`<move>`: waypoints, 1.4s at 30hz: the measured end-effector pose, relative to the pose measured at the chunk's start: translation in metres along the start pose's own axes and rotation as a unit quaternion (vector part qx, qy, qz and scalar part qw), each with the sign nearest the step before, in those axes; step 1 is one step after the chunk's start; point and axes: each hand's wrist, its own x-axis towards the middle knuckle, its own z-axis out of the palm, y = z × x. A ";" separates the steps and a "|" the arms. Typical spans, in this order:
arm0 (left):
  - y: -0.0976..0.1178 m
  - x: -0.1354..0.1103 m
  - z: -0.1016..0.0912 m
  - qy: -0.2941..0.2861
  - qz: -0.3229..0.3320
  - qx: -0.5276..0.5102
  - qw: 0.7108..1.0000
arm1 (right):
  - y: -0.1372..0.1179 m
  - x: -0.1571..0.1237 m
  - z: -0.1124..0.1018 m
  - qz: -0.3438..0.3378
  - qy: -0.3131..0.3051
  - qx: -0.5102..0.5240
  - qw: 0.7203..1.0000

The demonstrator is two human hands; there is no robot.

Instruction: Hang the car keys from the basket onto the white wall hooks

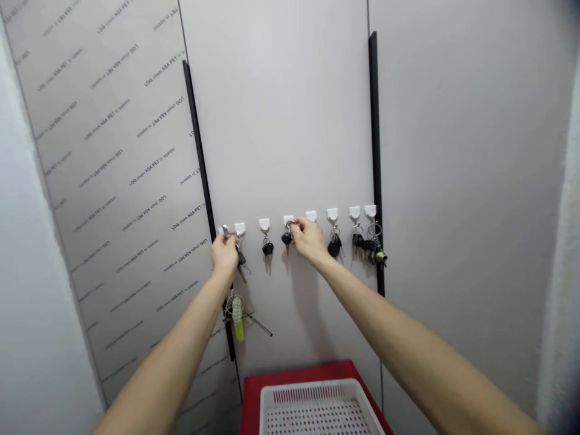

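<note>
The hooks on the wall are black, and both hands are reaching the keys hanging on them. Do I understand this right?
Not quite: the head view shows the hooks are white, not black. The rest is right: the left hand and right hand are both reaching the keys hanging on them.

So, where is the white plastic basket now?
Head view: the white plastic basket sits bottom centre on a red surface, below the white wall hooks.
</note>
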 end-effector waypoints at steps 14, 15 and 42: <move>-0.014 -0.032 0.036 -0.183 0.011 0.143 0.973 | 0.018 -0.013 -0.030 -0.053 -0.013 -0.041 0.998; -0.008 -0.027 0.035 -0.167 0.009 0.117 0.979 | 0.016 -0.008 -0.030 -0.055 -0.016 -0.060 0.997; -0.028 -0.103 0.056 -0.357 0.012 0.145 0.923 | 0.084 -0.058 -0.062 0.042 0.028 -0.067 0.997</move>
